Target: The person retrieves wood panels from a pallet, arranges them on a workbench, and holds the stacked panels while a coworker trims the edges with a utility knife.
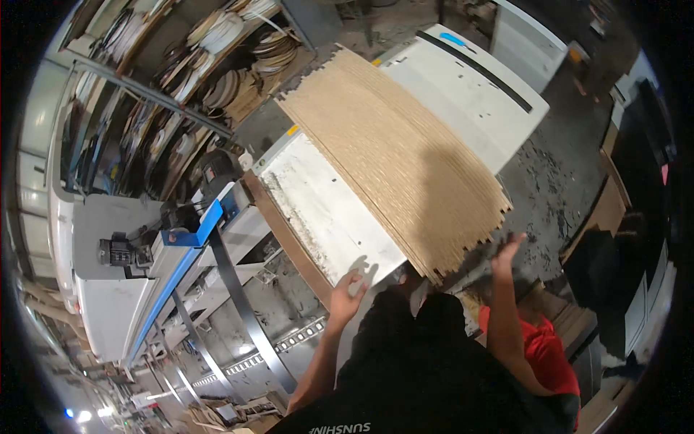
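A wide layer of long, thin tan wooden strips (390, 137) lies side by side across a white table (325, 202), their ends uneven. My left hand (347, 295) hovers at the table's near left corner with thumb and fingers apart, holding nothing. Past the strips' near right ends, my right hand (508, 252) is raised with its fingers spread, also bare. A gap shows between it and the strips. On the far end of the table rests a blue-handled tool (455, 40), too small to name surely.
A machine with a blue rail (163, 296) and metal bars stands at left. Behind it, shelves (195, 79) hold coiled edging rolls. Red cloth (542, 347) lies beside my right forearm. Wooden boards (603, 210) stand at far right. Dark scraps litter the floor.
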Demonstrator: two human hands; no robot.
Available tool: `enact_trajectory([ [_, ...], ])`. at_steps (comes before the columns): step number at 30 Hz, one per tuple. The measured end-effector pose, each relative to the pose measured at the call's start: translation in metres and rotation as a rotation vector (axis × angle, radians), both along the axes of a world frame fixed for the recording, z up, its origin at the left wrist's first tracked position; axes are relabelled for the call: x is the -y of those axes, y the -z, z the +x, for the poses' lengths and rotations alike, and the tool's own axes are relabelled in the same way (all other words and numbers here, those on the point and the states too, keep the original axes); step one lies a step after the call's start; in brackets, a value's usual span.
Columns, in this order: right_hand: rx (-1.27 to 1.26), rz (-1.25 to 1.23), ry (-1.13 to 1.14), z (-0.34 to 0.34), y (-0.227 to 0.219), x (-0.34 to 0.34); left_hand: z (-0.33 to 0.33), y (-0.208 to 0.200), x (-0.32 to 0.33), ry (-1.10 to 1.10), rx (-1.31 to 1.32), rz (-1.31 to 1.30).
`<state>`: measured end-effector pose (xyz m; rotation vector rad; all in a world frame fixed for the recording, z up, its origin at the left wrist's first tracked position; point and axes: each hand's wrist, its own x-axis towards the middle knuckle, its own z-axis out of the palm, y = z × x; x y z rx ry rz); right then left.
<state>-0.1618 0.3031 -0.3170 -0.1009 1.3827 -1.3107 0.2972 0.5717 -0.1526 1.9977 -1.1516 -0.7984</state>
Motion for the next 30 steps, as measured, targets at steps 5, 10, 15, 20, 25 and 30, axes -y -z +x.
enact_trajectory([
  [5, -0.761, -0.152, -0.139, -0.041, -0.048, 0.035, 0.053, 0.033, 0.089, -0.064, -0.175, -0.154],
  [10, -1.192, -0.3, -0.564, -0.001, -0.135, 0.165, 0.096, 0.059, 0.201, -0.384, -0.423, -0.047],
  [15, -1.289, -0.373, -1.004, 0.141, -0.156, 0.295, 0.104, 0.076, 0.296, -0.608, -0.667, -0.119],
  [20, -1.328, -0.239, -1.181, 0.239, -0.128, 0.319, 0.076, 0.097, 0.334, -0.803, -0.354, -0.067],
  [25, -1.324, -0.132, -1.264, 0.251, -0.116, 0.309, 0.063, 0.084, 0.339, -0.81, -0.578, -0.274],
  [30, -1.463, -0.409, -1.001, 0.245, -0.123, 0.324, 0.046, 0.074, 0.353, -0.709, -0.585, -0.342],
])
